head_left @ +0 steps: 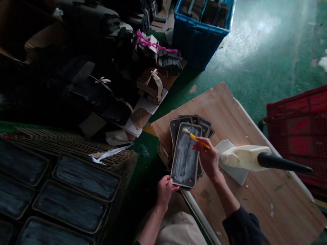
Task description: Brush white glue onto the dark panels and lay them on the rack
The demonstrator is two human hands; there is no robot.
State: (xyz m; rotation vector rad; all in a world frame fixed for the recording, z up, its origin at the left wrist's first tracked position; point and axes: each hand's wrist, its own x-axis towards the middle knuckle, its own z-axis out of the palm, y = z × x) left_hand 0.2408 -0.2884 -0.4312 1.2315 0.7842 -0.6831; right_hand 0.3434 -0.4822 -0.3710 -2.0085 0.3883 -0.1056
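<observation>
My left hand [165, 190] pinches the lower left corner of a dark rectangular panel [185, 159] with rounded corners and a pale edge. Whitish streaks cover its face. Closed round a small brush [195, 136] with a yellow handle is my right hand [209, 154]; the bristles are over the panel's upper part, though whether they touch it I cannot tell. Beneath the panel, a fanned stack of similar dark panels [175, 127] lies on the wooden board [264, 190]. A cream bottle [244, 157] with a long black nozzle lies right of my right hand, partly over a white pad [236, 175].
At left, several streaked panels lie on a slatted rack [120, 158]. A blue crate [196, 43] holding bundles stands at the back, a red crate [308, 138] at right. Tied bundles [153, 84] and dark stacks fill the upper left. Green floor [262, 57] lies between.
</observation>
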